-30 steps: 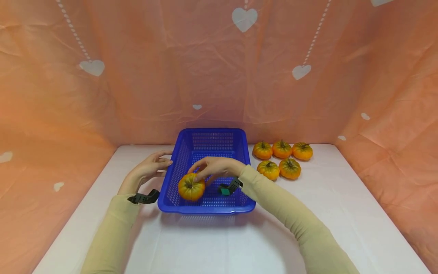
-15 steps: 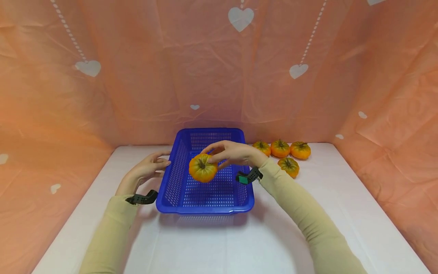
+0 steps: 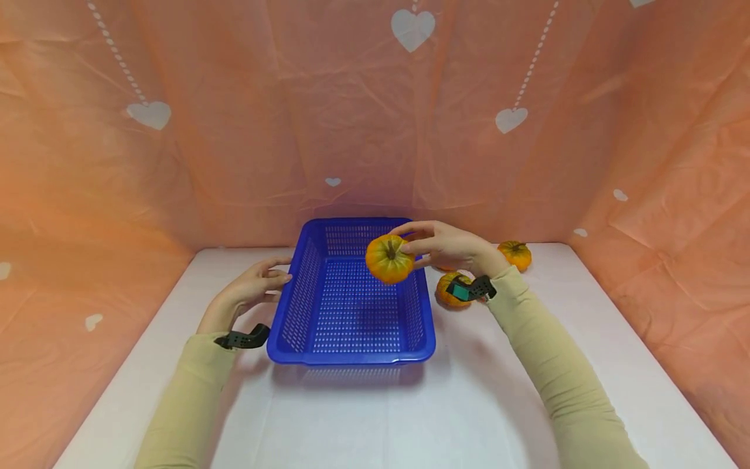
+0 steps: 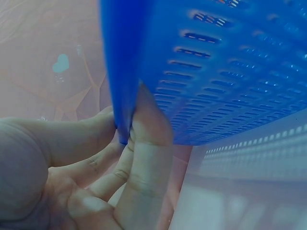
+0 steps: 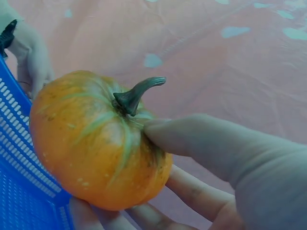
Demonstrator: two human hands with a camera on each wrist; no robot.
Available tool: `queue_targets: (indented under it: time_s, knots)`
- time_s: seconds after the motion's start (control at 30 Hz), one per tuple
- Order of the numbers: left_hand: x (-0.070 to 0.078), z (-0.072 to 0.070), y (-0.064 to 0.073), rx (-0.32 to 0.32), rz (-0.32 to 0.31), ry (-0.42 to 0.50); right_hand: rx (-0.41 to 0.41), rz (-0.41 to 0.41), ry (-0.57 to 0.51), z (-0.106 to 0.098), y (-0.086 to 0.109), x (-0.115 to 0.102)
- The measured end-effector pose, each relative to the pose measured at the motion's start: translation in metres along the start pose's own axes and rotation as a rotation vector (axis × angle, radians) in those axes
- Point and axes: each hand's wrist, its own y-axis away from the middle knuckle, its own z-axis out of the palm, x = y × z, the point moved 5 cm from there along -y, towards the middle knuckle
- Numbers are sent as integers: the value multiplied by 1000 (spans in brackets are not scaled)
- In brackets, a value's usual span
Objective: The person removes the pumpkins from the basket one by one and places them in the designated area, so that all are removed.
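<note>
My right hand (image 3: 451,247) grips a small orange pumpkin (image 3: 389,258) above the right side of a blue basket (image 3: 351,358). In the right wrist view, the thumb presses on top of the pumpkin (image 5: 100,143) beside its curved green stem, and the other fingers support it from below. At the basket's left side, my left hand (image 3: 249,290) pinches the rim. The left wrist view has the thumb and a finger (image 4: 151,153) on opposite sides of the basket's rim (image 4: 120,72). No pumpkin lies on the visible basket floor.
More small pumpkins stand on the white table (image 3: 363,417) right of the basket. One pumpkin (image 3: 453,290) sits under the right wrist, another (image 3: 515,256) farther back; others are mostly hidden by the right hand. An orange cloth (image 3: 363,130) with white hearts hangs behind.
My right hand has lifted the pumpkin from inside the basket's front left and carried it back and right, to above the right rim. My left hand has stayed at the left rim.
</note>
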Motion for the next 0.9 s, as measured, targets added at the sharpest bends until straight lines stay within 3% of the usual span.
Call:
queue_targets:
  time_s: [0.13, 0.33, 0.6, 0.9]
  knots:
    - [-1, 0, 0, -5, 2, -2, 50, 2, 14, -17, 15, 1]
    - [0, 0, 0, -9, 9, -17, 116, -15, -78, -40, 36, 8]
    - [0, -1, 0, -5, -1, -17, 290, 5, -136, -78, 64, 25]
    - [0, 0, 0, 4, -9, -32, 378, 12, -221, -107, 100, 37]
